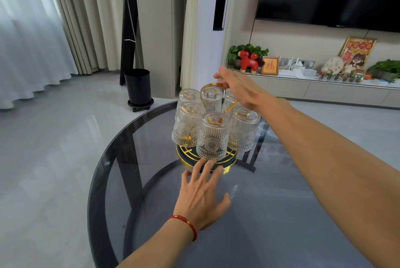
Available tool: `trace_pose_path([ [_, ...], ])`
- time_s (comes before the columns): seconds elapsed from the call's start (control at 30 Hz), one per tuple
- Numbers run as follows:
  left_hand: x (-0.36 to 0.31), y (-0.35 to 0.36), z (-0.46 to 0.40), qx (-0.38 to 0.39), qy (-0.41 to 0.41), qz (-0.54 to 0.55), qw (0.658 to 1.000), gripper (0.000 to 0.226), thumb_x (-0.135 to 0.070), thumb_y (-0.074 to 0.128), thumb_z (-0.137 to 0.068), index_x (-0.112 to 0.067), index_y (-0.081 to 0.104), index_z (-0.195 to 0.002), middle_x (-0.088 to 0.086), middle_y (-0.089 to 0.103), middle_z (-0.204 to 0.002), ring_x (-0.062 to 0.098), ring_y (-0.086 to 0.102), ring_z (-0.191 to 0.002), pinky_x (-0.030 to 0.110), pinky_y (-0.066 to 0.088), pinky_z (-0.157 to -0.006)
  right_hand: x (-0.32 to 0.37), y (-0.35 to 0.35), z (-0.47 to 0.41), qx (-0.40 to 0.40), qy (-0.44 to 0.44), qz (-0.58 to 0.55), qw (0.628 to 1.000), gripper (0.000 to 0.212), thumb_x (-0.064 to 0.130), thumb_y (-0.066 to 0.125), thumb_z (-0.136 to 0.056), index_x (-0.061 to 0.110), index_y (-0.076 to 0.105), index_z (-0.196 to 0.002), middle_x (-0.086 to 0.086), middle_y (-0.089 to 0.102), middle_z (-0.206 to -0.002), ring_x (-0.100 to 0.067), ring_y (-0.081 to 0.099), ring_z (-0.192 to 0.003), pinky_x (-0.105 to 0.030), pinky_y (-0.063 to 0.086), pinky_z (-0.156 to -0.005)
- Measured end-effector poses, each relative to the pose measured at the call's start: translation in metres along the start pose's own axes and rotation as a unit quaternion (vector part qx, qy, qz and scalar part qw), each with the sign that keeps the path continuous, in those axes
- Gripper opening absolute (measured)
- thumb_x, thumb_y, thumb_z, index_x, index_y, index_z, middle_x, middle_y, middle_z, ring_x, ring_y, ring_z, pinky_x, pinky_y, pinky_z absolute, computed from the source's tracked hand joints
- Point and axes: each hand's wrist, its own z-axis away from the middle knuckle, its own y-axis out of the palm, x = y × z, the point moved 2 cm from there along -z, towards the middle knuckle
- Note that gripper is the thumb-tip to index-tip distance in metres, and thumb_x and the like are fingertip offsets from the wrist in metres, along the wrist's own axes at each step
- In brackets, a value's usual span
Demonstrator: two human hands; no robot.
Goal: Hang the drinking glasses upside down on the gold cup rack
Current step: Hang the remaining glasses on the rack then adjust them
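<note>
The gold cup rack (207,160) stands on the round dark glass table (112,159), with a green round base and a gold loop handle on top. Several ribbed clear drinking glasses (213,137) hang upside down on its prongs, all around the centre. My right hand (238,87) reaches over the rack, its fingers pinched on the top of the gold loop handle. My left hand (203,198) lies flat on the table with fingers spread, fingertips touching the near rim of the rack's base. It wears a red string bracelet.
A black bin (138,85) on a wheeled stand sits on the floor beyond the table's far left. A low TV cabinet (324,89) with plants, a red toy figure and framed pictures runs along the right wall. Curtains hang at the left.
</note>
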Motion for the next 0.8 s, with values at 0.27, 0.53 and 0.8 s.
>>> trace_pose_path([
  [0.27, -0.001, -0.002, 0.000, -0.021, -0.023, 0.034, 0.999, 0.068, -0.059, 0.039, -0.091, -0.022, 0.042, -0.148, 0.002, 0.040, -0.156, 0.024, 0.028, -0.148, 0.053, 0.036, -0.115, 0.006, 0.009, -0.014, 0.054, 0.061, 0.056, 0.995, 0.102, 0.092, 0.010, -0.081, 0.027, 0.051, -0.148, -0.001, 0.066, -0.139, -0.030, 0.050, -0.138, -0.062, 0.025, -0.119],
  [0.53, -0.002, -0.002, 0.000, -0.026, -0.019, 0.021, 0.999, 0.067, -0.057, 0.043, -0.088, -0.019, 0.047, -0.144, 0.003, 0.044, -0.153, 0.025, 0.031, -0.147, 0.053, 0.039, -0.111, 0.009, 0.006, -0.032, 0.112, 0.108, 0.077, 0.985, 0.116, 0.101, 0.004, -0.069, 0.030, 0.065, -0.136, -0.002, 0.049, -0.158, -0.027, 0.039, -0.148, -0.064, 0.015, -0.122],
  [0.8, -0.001, 0.000, -0.002, -0.008, -0.030, 0.015, 0.999, 0.070, -0.059, 0.039, -0.088, -0.021, 0.042, -0.148, 0.002, 0.038, -0.157, 0.024, 0.025, -0.149, 0.054, 0.032, -0.117, 0.015, 0.007, -0.045, 0.125, 0.133, 0.093, 0.979, 0.142, 0.111, 0.002, -0.044, 0.023, 0.067, -0.135, -0.003, 0.027, -0.171, -0.028, 0.020, -0.157, -0.067, 0.003, -0.122],
])
